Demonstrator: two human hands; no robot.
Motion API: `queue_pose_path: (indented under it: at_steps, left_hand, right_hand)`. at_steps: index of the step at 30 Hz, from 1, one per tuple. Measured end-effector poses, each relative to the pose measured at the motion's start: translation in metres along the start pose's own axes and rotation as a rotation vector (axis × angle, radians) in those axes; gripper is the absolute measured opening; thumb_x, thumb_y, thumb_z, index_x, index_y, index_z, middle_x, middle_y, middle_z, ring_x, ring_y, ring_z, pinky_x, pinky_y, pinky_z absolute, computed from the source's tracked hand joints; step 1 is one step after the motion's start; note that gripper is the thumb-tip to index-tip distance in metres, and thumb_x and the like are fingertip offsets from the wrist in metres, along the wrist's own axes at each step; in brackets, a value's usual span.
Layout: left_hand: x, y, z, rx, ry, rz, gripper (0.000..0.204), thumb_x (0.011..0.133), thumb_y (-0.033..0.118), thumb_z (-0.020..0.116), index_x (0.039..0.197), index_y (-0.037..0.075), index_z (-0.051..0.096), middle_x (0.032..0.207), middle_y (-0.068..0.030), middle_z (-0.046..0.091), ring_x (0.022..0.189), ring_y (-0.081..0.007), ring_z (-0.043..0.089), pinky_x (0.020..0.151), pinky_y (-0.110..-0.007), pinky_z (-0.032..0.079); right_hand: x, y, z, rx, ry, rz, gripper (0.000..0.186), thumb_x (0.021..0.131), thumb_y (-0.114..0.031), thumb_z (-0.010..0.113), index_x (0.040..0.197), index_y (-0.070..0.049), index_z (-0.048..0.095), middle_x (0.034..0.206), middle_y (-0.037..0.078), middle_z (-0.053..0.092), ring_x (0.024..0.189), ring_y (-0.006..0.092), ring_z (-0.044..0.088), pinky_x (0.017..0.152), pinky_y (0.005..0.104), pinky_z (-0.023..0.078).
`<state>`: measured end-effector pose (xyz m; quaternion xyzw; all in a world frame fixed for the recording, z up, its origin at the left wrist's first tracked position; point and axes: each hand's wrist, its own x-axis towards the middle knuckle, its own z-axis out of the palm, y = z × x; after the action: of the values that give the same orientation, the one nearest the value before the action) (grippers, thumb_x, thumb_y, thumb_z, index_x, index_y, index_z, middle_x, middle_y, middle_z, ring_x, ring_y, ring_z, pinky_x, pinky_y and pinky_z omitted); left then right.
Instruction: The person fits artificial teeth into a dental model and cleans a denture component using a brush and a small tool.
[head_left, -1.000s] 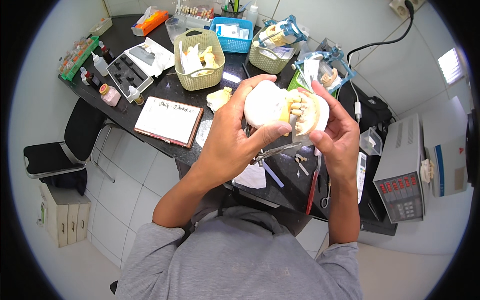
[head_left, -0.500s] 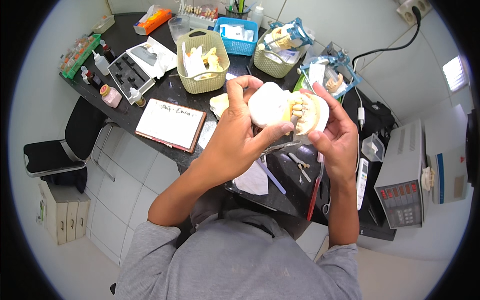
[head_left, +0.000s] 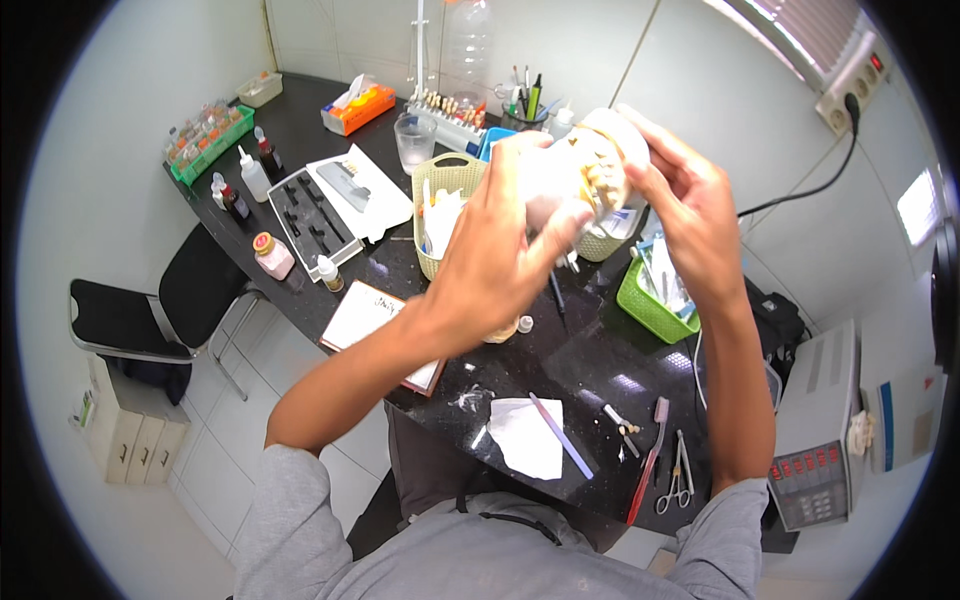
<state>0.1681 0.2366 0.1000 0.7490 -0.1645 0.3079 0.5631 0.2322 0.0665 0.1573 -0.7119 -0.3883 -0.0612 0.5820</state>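
Note:
Both my hands are lifted above the far part of the desk around a plaster dental cast (head_left: 598,172) with cream-coloured teeth. My left hand (head_left: 500,240) closes on its rounded white base, the thumb along the near side. On the other side, my right hand (head_left: 692,205) grips the rim beside the teeth with thumb and fingers. The cast is somewhat blurred, and my fingers hide parts of it. Behind my left hand stands a beige basket (head_left: 432,255); below my right hand is a green basket (head_left: 655,318) with packets.
On the near desk lie a white paper (head_left: 525,450), a purple stick (head_left: 560,435), a red toothbrush (head_left: 650,465) and scissor-handled forceps (head_left: 680,480). Leftward are a notebook (head_left: 365,315), an open case (head_left: 310,215) and several bottles. A grey device (head_left: 815,430) stands at right.
My hands have risen with the cast, away from my body and toward the wall. The view has shifted, showing more of the wall and the near desk.

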Motion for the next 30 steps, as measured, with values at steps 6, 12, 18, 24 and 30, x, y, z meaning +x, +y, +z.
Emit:
queue_pose_path:
  at_steps: [6,12,18,24,30]
  left_hand:
    - [-0.052,0.004,0.001,-0.177,-0.015,-0.071,0.068,0.081,0.028,0.074,0.127,-0.004,0.035,0.117,-0.0167,0.05,0.108,-0.0213,0.052,0.09,-0.033,0.044]
    - [-0.066,0.003,0.01,-0.438,-0.031,-0.264,0.078,0.08,0.038,0.075,0.129,-0.003,0.03,0.121,-0.0152,0.047,0.11,-0.019,0.052,0.092,-0.031,0.045]
    - [-0.071,-0.003,0.011,-0.622,-0.038,-0.327,0.08,0.081,0.04,0.073,0.131,-0.001,0.026,0.124,-0.0157,0.048,0.114,-0.0199,0.052,0.095,-0.032,0.045]
    - [-0.074,-0.002,0.006,-0.593,-0.038,-0.35,0.083,0.079,0.046,0.072,0.131,0.0,0.026,0.124,-0.016,0.047,0.114,-0.0201,0.052,0.095,-0.032,0.045]
    - [-0.076,-0.002,0.014,-0.598,0.089,-0.24,0.077,0.079,0.042,0.074,0.125,-0.003,0.032,0.11,-0.0194,0.056,0.098,-0.0237,0.061,0.081,-0.034,0.05]
  right_hand:
    - [-0.033,-0.02,0.021,-0.123,-0.08,0.117,0.046,0.09,-0.008,0.059,0.13,0.01,0.047,0.118,0.019,0.061,0.106,0.0188,0.059,0.094,0.0297,0.046]
    - [-0.04,-0.014,0.026,-0.127,-0.076,0.157,0.048,0.089,-0.007,0.058,0.132,0.011,0.044,0.121,0.021,0.059,0.109,0.0205,0.058,0.094,0.0306,0.046]
    - [-0.036,-0.014,0.028,-0.184,-0.13,0.18,0.048,0.09,-0.007,0.057,0.132,0.011,0.045,0.121,0.021,0.059,0.109,0.021,0.058,0.095,0.031,0.046]
    - [-0.036,-0.015,0.031,-0.2,-0.16,0.155,0.046,0.09,-0.006,0.057,0.131,0.011,0.046,0.121,0.02,0.059,0.109,0.0208,0.059,0.095,0.0311,0.046]
    - [-0.039,-0.019,0.032,-0.214,-0.16,0.149,0.046,0.09,-0.006,0.057,0.131,0.01,0.046,0.121,0.021,0.059,0.109,0.0211,0.059,0.095,0.031,0.046]
